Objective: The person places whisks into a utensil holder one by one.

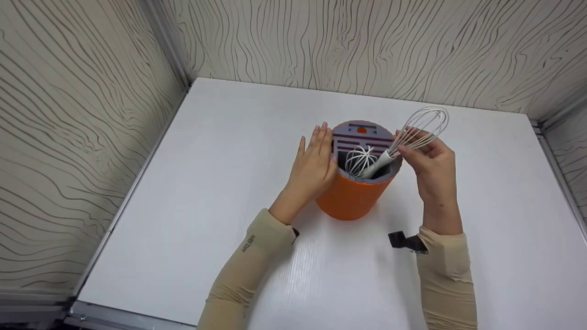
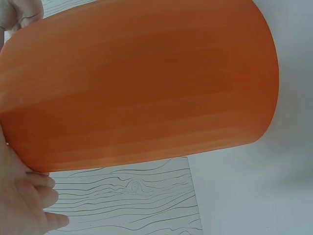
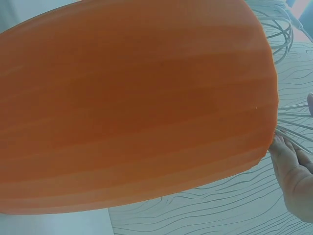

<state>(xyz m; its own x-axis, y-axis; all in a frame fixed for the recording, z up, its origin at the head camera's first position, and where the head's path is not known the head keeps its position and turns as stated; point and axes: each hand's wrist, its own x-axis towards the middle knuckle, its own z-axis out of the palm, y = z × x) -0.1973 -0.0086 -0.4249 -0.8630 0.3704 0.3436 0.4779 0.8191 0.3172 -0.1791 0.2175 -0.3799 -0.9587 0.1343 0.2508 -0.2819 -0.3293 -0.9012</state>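
An orange utensil holder (image 1: 348,199) with a grey slotted top stands on the white table, its side filling much of both wrist views. Along its left side lies my left hand (image 1: 312,167), fingers extended against the upper wall and thumb near the rim. My right hand (image 1: 433,172) pinches a whisk (image 1: 433,120) by its wires, where they meet the handle, at the holder's right rim. The whisk leans to the right with its pale handle down in the front opening. Another whisk (image 1: 361,159) pokes its white wire head out of the same opening.
The white table (image 1: 192,197) reaches back to wood-grain patterned panels (image 1: 344,46) behind and at both sides. Metal framing (image 1: 169,46) runs up the back left corner. A black strap device (image 1: 403,240) sits at my right wrist.
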